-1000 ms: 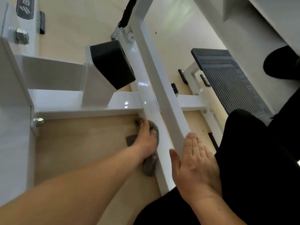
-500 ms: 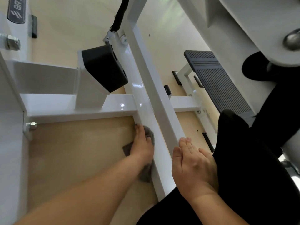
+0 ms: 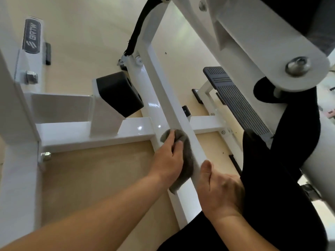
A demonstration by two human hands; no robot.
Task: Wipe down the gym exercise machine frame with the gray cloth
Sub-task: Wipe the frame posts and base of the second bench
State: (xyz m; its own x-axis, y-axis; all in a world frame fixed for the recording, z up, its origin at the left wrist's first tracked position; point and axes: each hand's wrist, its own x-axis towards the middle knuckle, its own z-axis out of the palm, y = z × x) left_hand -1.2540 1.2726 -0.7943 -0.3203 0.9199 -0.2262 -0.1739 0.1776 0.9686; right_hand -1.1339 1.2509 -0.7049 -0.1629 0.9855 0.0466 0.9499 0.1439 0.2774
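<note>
The white machine frame fills the view: a long sloping bar (image 3: 163, 91) runs from top centre down to the bottom middle, over a floor beam and a cross beam (image 3: 78, 129). My left hand (image 3: 167, 160) presses the gray cloth (image 3: 186, 160) against the floor beam just below the junction with the cross beam, and the cloth hangs down past my wrist. My right hand (image 3: 220, 189) grips the lower end of the sloping bar, thumb up along its left face, fingers hidden behind it.
A black rubber block (image 3: 117, 95) sits on a bracket of the cross beam. A ribbed gray footplate (image 3: 235, 100) lies to the right. A black strap (image 3: 139, 26) hangs at top centre. My black-clad leg (image 3: 282, 178) fills the lower right. A pivot bolt (image 3: 297, 66) is overhead.
My left hand slid the cloth up the beam to the junction with the cross beam. My right hand went from lying flat to curled around the sloping bar. The view tilted up.
</note>
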